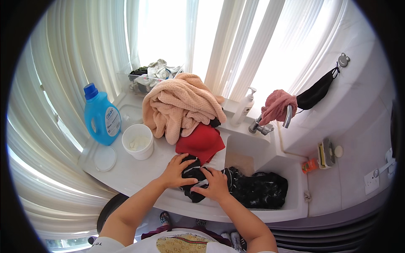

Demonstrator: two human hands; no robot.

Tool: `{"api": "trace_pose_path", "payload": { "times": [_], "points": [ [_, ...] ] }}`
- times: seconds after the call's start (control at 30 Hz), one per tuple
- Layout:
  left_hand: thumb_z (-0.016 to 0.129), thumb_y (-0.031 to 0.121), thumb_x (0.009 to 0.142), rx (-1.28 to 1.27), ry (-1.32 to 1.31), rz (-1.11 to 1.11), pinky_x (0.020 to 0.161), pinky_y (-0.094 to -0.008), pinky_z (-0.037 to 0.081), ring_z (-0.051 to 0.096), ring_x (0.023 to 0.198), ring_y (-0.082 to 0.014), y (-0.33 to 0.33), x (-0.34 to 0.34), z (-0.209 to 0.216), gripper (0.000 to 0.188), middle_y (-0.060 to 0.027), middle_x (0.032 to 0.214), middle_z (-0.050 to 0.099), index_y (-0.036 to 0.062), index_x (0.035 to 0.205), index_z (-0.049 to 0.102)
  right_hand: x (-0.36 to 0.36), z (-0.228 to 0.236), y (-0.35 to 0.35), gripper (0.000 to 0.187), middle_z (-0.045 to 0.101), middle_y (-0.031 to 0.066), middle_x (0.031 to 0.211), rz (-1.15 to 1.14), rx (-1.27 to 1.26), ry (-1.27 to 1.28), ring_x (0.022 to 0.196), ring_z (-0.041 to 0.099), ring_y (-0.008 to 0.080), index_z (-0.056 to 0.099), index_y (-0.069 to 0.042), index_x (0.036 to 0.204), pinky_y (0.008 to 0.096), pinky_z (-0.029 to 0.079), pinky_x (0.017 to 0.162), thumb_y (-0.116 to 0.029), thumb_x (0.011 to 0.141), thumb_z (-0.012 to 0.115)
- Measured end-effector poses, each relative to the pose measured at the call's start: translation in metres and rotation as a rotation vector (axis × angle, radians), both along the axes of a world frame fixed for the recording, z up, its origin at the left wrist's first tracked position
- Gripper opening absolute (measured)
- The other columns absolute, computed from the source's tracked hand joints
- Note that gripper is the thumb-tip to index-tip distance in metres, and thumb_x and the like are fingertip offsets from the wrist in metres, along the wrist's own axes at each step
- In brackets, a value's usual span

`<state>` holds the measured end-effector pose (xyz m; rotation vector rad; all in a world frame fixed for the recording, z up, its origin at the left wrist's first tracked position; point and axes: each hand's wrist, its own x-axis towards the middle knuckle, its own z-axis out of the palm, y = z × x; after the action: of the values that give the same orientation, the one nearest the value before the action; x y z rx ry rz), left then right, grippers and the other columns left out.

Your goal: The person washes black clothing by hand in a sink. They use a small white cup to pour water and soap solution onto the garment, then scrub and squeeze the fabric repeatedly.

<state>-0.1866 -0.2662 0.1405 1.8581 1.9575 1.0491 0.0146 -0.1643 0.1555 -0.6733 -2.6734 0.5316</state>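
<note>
A wet black garment with white stripes [263, 189] stretches from the sink basin up onto the white counter. Its far end, specked with whitish suds, lies in the basin. At its counter end my left hand [174, 172] grips the striped cloth, fingers curved over it and thumb apart. Close beside it, my right hand [216, 185] holds the same cloth, with its thumb and fingers on the striped part. Just beyond my hands lies a red molded-cup piece of clothing [200, 143]. The cloth under my palms is hidden.
Behind the red piece sits a bulky peach towel [177, 103], near a clear bin [141, 86] of clothes. At left stand a blue detergent bottle [101, 116], a white tub [137, 142] and its lid [105, 158]. A pump bottle [243, 109] stands beside the faucet [287, 117], draped with a pink cloth [278, 105].
</note>
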Motion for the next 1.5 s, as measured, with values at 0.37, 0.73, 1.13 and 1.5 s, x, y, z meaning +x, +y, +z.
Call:
{"api": "trace_pose_path", "payload": {
  "times": [0.37, 0.73, 1.13, 1.5],
  "points": [
    [0.078, 0.040, 0.068, 0.228, 0.202, 0.489, 0.083, -0.0436, 0.043, 0.053, 0.094, -0.0356, 0.059, 0.010, -0.005, 0.046, -0.0147, 0.099, 0.057, 0.0047, 0.090, 0.058, -0.042, -0.012, 0.046, 0.091, 0.052, 0.0168, 0.126, -0.162, 0.016, 0.077, 0.115, 0.050, 0.0366, 0.055, -0.004, 0.120, 0.0461, 0.041, 0.092, -0.066, 0.057, 0.079],
    [0.074, 0.034, 0.072, 0.307, 0.020, 0.126, 0.074, -0.0442, 0.042, 0.053, 0.079, -0.0326, 0.021, 0.026, -0.013, 0.031, -0.0109, 0.085, 0.058, 0.0074, 0.081, 0.061, -0.018, -0.016, 0.017, 0.071, 0.056, 0.0101, 0.095, 0.137, -0.007, 0.147, 0.088, 0.059, 0.0315, 0.059, -0.007, 0.112, 0.0425, 0.049, 0.070, -0.041, 0.053, 0.082],
    [0.079, 0.045, 0.067, 0.315, 0.098, 0.031, 0.080, -0.0479, 0.045, 0.056, 0.092, -0.0366, -0.023, 0.043, -0.015, 0.047, -0.0177, 0.105, 0.055, 0.0079, 0.093, 0.066, 0.023, -0.022, -0.026, 0.082, 0.052, 0.0123, 0.115, 0.128, 0.324, 0.106, 0.109, 0.051, 0.0277, 0.056, -0.024, 0.133, 0.0451, 0.035, 0.087, -0.066, 0.065, 0.073],
    [0.076, 0.048, 0.072, -0.019, -0.040, 0.115, 0.100, -0.0615, 0.031, 0.046, 0.121, -0.0407, -0.013, 0.036, -0.006, 0.055, -0.0183, 0.131, 0.047, 0.0133, 0.112, 0.064, 0.023, -0.012, -0.010, 0.091, 0.045, 0.0172, 0.134, 0.077, 0.149, -0.061, 0.118, 0.049, 0.0323, 0.048, -0.026, 0.139, 0.0573, 0.030, 0.098, -0.069, 0.063, 0.072]
  ]
}}
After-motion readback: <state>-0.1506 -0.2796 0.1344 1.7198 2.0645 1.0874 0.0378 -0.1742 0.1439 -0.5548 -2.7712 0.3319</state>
